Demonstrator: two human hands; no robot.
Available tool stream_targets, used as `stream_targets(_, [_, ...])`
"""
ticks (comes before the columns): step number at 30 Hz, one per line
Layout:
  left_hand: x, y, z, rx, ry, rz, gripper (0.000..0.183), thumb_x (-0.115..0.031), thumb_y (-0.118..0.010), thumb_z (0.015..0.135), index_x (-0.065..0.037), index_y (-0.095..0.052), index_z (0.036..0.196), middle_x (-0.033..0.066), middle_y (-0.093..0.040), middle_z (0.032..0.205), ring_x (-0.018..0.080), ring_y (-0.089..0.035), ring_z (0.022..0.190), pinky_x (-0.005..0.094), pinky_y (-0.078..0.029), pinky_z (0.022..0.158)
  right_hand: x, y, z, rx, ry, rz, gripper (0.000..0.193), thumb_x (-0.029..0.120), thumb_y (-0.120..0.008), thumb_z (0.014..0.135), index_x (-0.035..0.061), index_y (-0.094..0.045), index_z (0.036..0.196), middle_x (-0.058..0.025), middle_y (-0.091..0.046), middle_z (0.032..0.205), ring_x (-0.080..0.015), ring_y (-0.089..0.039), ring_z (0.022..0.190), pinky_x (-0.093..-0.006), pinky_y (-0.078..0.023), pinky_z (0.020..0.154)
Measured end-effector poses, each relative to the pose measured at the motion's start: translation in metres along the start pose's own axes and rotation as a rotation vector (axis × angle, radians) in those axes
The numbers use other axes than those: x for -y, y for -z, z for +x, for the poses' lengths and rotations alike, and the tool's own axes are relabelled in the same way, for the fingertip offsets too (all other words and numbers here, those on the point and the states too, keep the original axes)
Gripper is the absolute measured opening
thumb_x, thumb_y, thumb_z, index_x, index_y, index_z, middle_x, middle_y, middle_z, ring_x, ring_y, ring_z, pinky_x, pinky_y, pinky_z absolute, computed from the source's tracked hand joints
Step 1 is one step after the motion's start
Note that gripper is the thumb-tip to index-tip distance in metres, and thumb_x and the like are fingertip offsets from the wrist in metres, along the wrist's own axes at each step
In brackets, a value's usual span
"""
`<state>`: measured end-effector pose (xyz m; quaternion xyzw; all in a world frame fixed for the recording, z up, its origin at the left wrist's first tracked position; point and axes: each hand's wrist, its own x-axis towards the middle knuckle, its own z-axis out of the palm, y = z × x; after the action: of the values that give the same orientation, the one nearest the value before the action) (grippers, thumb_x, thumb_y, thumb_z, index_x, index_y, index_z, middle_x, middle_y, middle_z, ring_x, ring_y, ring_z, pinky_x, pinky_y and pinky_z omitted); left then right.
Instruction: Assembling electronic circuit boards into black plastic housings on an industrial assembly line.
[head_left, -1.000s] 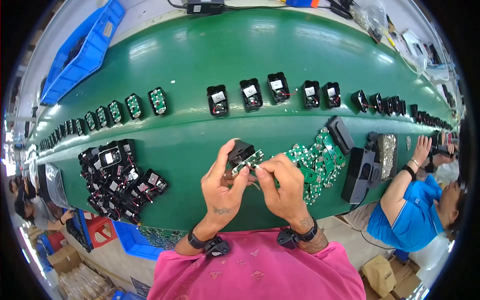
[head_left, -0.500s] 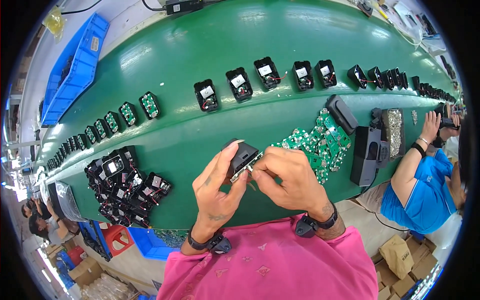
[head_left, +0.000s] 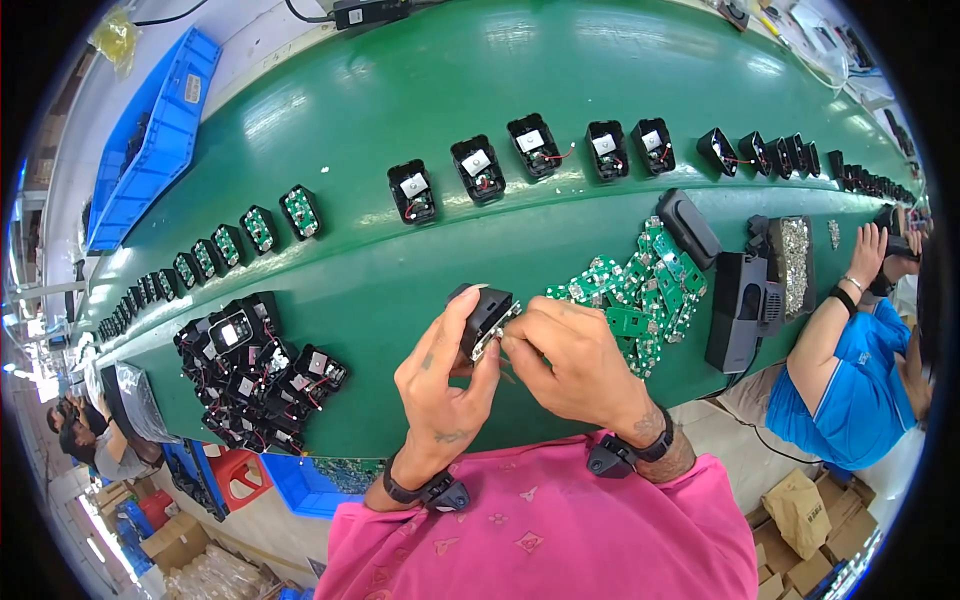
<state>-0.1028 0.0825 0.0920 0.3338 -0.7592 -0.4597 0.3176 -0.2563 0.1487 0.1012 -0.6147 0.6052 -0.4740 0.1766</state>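
In front of my chest, my left hand (head_left: 438, 395) grips a small black plastic housing (head_left: 486, 308) between thumb and fingers, holding it tilted. A circuit board (head_left: 496, 332) shows along the housing's lower right side, close to my left thumb. The fingers of my right hand (head_left: 585, 365) are pinched together at the board's edge; whatever is between them is too small and covered to make out. Right beside that hand, a pile of loose green circuit boards (head_left: 630, 322) lies on the green bench (head_left: 370, 270).
Left lies a heap of black housings with wires (head_left: 245, 385). Rows of open housings (head_left: 478, 170) and housings with boards fitted (head_left: 300, 212) line the bench. A dark speaker-like device (head_left: 738, 310) and a tray of small metal parts (head_left: 792, 265) stand right, near a co-worker's arm (head_left: 845, 290).
The housing has turned a little and its board edge now stands steeper. Both my hands have shifted only slightly, and my right fingertips stay at the board.
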Motion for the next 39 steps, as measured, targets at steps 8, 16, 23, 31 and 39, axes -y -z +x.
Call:
stream_targets(8, [0.001,-0.007,-0.003,-0.179,0.062,-0.264,0.051,0.007,-0.069,0.083,0.001,-0.057,0.132,0.0194,-0.065,0.122,0.0186,-0.071,0.092,0.0265,-0.061,0.066,-0.001,0.004,-0.005,0.007,-0.195,0.093,0.007,0.002,-0.068,0.085,0.0,-0.065,0.092,-0.0083,-0.061,0.074,-0.0197,-0.06,0.06,-0.033,-0.047,0.056])
stream_targets(16, [0.005,0.029,0.002,0.12,0.035,-0.156,0.055,0.004,-0.07,0.083,-0.006,-0.055,0.134,0.0155,-0.062,0.128,0.0241,-0.069,0.104,0.0324,-0.061,0.078,0.0,-0.013,-0.016,-0.138,-0.662,0.598,0.009,-0.004,-0.067,0.086,-0.0035,-0.062,0.093,-0.0061,-0.064,0.081,-0.0119,-0.062,0.066,-0.0234,-0.05,0.057])
stream_targets(23, [0.01,0.048,0.0,0.068,0.069,-0.261,0.059,0.005,-0.063,0.08,-0.01,-0.054,0.137,0.0206,-0.056,0.129,0.0375,-0.066,0.098,0.0388,-0.056,0.081,-0.007,-0.034,-0.009,0.064,-0.43,0.489,0.015,0.013,-0.066,0.094,0.0019,-0.058,0.086,0.0013,-0.054,0.067,-0.0064,-0.046,0.052,-0.0198,-0.035,0.046])
stream_targets(31, [0.028,0.048,0.004,-0.019,-0.04,-0.093,0.063,0.005,-0.064,0.079,-0.014,-0.053,0.138,0.0207,-0.054,0.134,0.0386,-0.067,0.094,0.0411,-0.058,0.076,-0.016,-0.019,0.026,0.284,-0.175,0.311,0.035,0.019,-0.061,0.096,0.0033,-0.048,0.068,0.0,-0.045,0.059,-0.0091,-0.039,0.053,-0.0279,-0.026,0.049])
stream_targets(39, [0.034,0.04,0.024,-0.109,-0.061,-0.006,0.056,0.004,-0.063,0.079,-0.006,-0.056,0.133,0.0186,-0.058,0.13,0.036,-0.069,0.096,0.0394,-0.061,0.074,0.014,-0.03,0.046,0.224,-0.342,0.023,0.03,0.012,-0.058,0.094,0.0013,-0.045,0.069,-0.005,-0.041,0.058,-0.0131,-0.036,0.054,-0.0332,-0.027,0.05])
